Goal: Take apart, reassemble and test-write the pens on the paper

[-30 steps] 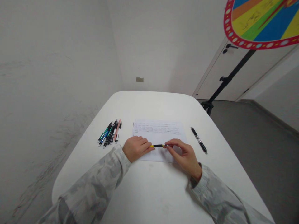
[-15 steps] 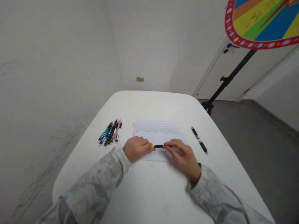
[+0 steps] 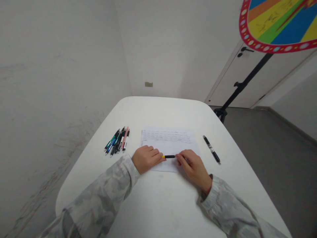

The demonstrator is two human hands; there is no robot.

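Observation:
A pen (image 3: pixel 169 156) with a black section and a yellow part lies level between my two hands, over a sheet of paper (image 3: pixel 170 145). My left hand (image 3: pixel 147 159) is closed around its yellow end, hiding most of that side. At the other end, the fingertips of my right hand (image 3: pixel 194 167) pinch together at the pen's tip and cover it. Lines of handwriting fill the upper part of the paper, whose lower edge is partly under my hands.
Several pens (image 3: pixel 117 142) are heaped on the left of the white table (image 3: pixel 158 112). One black pen (image 3: pixel 211 149) lies alone on the right. Behind the table are walls; a colourful wheel (image 3: pixel 279 26) on a black stand (image 3: pixel 235 94) is at the right.
The fingers of my right hand have curled in closer at the pen's tip, covering the end that showed before. Both hands and the pen have shifted very slightly right.

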